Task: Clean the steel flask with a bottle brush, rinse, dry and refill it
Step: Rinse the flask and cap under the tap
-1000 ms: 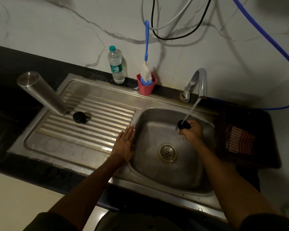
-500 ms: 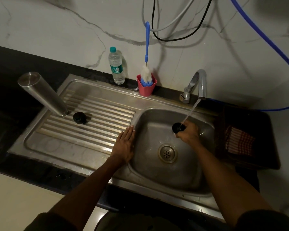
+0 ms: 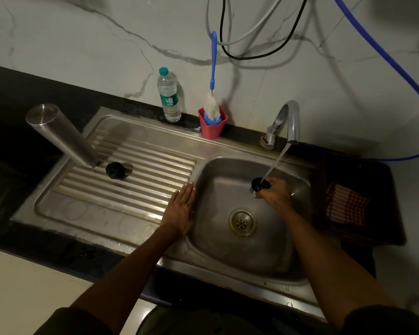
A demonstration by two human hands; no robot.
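The steel flask (image 3: pixel 61 136) stands upside down on the ribbed drainboard at the left. A black cap (image 3: pixel 115 170) lies beside its mouth. My right hand (image 3: pixel 275 193) grips a second small black cap (image 3: pixel 258 184) over the sink basin, and the water stream from the tap (image 3: pixel 289 119) falls onto it. Flat on the drainboard at the basin's left rim rests my left hand (image 3: pixel 180 210), fingers straight. The blue-handled bottle brush (image 3: pixel 213 102) stands head down in a pink cup (image 3: pixel 212 125) against the wall.
A clear plastic water bottle (image 3: pixel 169 95) stands at the wall behind the drainboard. A dark tray (image 3: pixel 363 235) with a red checked cloth (image 3: pixel 346 205) sits right of the sink. Cables and a blue hose (image 3: pixel 382 54) hang on the wall. The drain (image 3: pixel 242 222) is mid-basin.
My right hand has turned the small black cap under the running water and shifted it slightly left. My left hand has stayed flat on the drainboard.
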